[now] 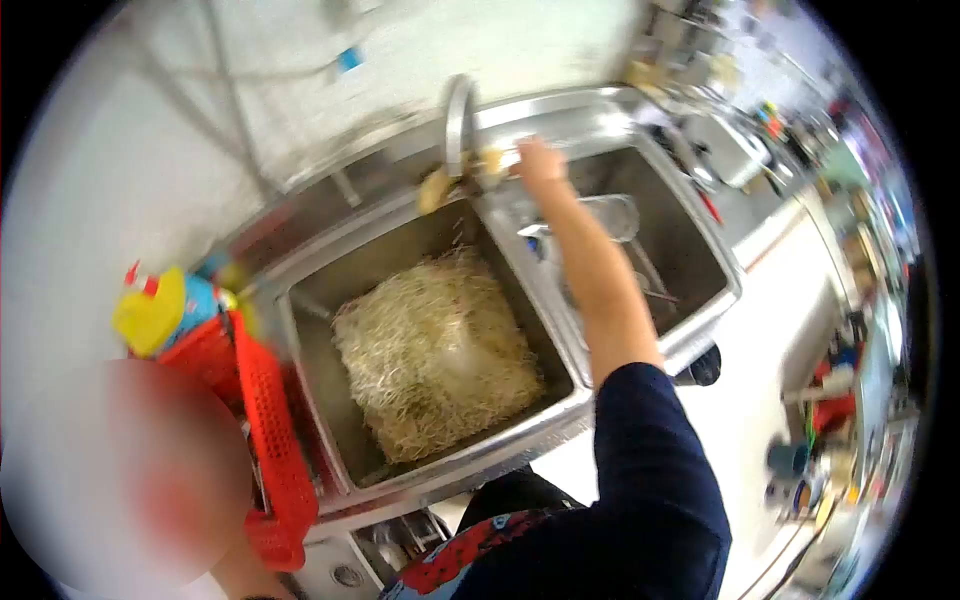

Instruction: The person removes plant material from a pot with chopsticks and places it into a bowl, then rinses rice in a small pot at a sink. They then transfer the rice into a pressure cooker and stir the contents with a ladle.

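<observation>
My right hand reaches over the divider between the two basins, just right of the curved metal faucet. Its fingers look closed, but what they hold is too small and blurred to tell. A large heap of pale, thin shreds or sprouts fills much of the left basin. Something yellowish lies by the faucet's base. At the lower left a bare forearm runs into a blurred patch, which hides my left hand.
The right basin holds a clear container and utensils. Left of the sink are a red plastic basket and a yellow-and-blue bottle. A white tub and utensils stand on the right counter. Shelves with many items line the far right.
</observation>
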Available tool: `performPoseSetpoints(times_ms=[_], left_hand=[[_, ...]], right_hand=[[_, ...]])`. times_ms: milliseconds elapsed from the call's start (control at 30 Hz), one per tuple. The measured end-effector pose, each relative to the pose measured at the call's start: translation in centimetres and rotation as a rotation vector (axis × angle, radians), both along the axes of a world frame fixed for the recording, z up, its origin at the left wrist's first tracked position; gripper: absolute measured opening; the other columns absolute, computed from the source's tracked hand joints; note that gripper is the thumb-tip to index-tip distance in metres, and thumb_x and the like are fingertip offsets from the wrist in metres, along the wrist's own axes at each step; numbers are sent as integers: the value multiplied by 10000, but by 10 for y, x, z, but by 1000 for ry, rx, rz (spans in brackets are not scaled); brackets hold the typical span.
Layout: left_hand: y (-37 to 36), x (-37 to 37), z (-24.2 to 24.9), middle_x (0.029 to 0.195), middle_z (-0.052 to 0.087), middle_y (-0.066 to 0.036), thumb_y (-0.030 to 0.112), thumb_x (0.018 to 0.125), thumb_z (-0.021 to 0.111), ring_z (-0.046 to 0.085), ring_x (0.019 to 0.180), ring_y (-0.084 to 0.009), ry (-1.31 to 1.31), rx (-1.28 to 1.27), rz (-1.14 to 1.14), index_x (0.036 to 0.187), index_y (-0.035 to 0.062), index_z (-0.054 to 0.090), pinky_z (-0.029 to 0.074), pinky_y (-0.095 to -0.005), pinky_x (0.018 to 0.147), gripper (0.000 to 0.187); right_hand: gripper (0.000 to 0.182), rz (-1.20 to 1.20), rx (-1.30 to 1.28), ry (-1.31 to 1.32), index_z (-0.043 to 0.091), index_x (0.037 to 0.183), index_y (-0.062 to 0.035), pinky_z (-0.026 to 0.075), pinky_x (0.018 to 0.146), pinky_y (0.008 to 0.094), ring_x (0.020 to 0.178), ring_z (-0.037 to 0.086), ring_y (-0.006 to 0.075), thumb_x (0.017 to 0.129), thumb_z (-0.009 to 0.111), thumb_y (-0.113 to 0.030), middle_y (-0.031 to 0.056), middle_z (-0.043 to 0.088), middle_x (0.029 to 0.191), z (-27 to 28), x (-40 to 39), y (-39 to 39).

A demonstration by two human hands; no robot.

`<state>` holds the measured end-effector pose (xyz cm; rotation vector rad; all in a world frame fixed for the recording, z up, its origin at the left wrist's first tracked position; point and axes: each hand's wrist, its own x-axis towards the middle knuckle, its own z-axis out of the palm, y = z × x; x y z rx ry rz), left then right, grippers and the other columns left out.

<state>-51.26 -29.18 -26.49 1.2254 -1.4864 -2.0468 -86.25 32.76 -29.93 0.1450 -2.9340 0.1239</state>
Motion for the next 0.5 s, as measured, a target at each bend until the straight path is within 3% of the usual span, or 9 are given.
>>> performPoseSetpoints(times_ms=[33, 100, 133, 167, 233, 267, 300, 400, 500], left_hand=[[-4, 19, 12, 850, 507, -69, 186, 800, 386, 480, 795, -213, 10, -6, -17, 910, 78, 478, 422, -323, 679, 180], [-2, 58, 41, 834, 502, -66, 183, 801, 388, 477, 779, -208, 34, -16, -45, 895, 77, 474, 421, -317, 669, 166], [-3, 56, 52, 826, 499, -64, 181, 801, 388, 475, 771, -206, 75, -20, -67, 888, 77, 471, 420, -314, 664, 159], [8, 57, 60, 819, 496, -63, 180, 801, 389, 474, 764, -204, 118, -1, -100, 881, 76, 469, 420, -311, 658, 153], [57, 51, 66, 803, 491, -60, 176, 802, 390, 471, 748, -199, 187, 118, -160, 866, 76, 464, 419, -305, 648, 140], [93, 47, 60, 795, 488, -59, 174, 802, 391, 469, 740, -196, 235, 207, -193, 859, 75, 462, 418, -302, 643, 135], [129, 40, 53, 788, 485, -58, 173, 803, 392, 468, 733, -194, 281, 311, -227, 852, 75, 460, 417, -299, 637, 129], [241, 24, 17, 764, 477, -54, 168, 804, 394, 463, 709, -186, 358, 654, -368, 830, 73, 453, 416, -290, 622, 114], [347, 18, -2, 741, 468, -49, 162, 805, 396, 458, 686, -179, 313, 854, -565, 808, 72, 446, 414, -282, 606, 103]], right_hand=[[423, -23, -110, -89, 542, 1002, -126, 452, 690, 370, 866, 558, 232, 651, 626, -348, 84, 575, 922, 11, 27, -9], [416, 135, 6, -337, 543, 977, -106, 448, 677, 351, 813, 565, 214, 700, 543, -415, 87, 583, 885, 16, 85, -18], [385, 249, 86, -148, 538, 976, -105, 447, 673, 346, 802, 560, 221, 744, 481, -407, 95, 573, 906, 4, 128, -17], [395, 545, -173, -129, 532, 983, -109, 444, 664, 361, 802, 554, 230, 777, 422, -427, 107, 563, 924, -33, 166, -2], [387, 687, -357, -168, 545, 954, -93, 435, 650, 387, 785, 549, 249, 747, 492, -416, 107, 568, 891, -33, 271, 33], [382, 622, -227, -424, 549, 958, -81, 430, 641, 384, 778, 545, 265, 738, 520, -392, 120, 573, 862, -19, 320, 52], [404, 619, -467, -599, 549, 972, -81, 421, 652, 387, 776, 541, 281, 741, 518, -411, 133, 575, 844, -37, 361, 79], [389, 147, -568, -552, 558, 958, -72, 418, 685, 385, 800, 535, 305, 750, 506, -397, 129, 578, 855, -94, 512, 144], [372, -347, -800, -419, 571, 942, -78, 433, 696, 353, 779, 561, 274, 761, 495, -393, 114, 596, 837, -88, 638, 205]])
